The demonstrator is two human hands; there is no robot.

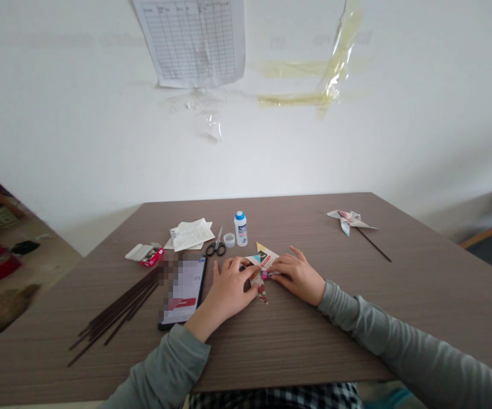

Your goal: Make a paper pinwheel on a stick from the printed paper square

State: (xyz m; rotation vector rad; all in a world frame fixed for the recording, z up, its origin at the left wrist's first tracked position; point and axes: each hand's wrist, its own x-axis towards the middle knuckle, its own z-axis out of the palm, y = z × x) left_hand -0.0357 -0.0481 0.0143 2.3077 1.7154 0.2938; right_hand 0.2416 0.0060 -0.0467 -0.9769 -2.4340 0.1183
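A folded paper pinwheel (267, 258) with pointed, printed blades lies on the table in front of me. My left hand (233, 284) pinches its left side, thumb and fingers closed on the paper near the middle. From the right, my right hand (297, 276) has its fingertips closed on the opposite side, by a small pink patch. Fingers cover part of the pinwheel's centre. Just beyond my hands stand a white glue bottle (241, 230) with a blue cap and a small clear round container (229, 240). Black-handled scissors (216, 246) lie beside them.
Left of my hands is a phone (184, 292), partly blurred. Thin dark sticks (118, 309) lie in a bundle beyond it, near an open red-and-white box (146, 254) and printed paper pieces (190, 234). Another pinwheel on a stick (350, 220) rests at the back right.
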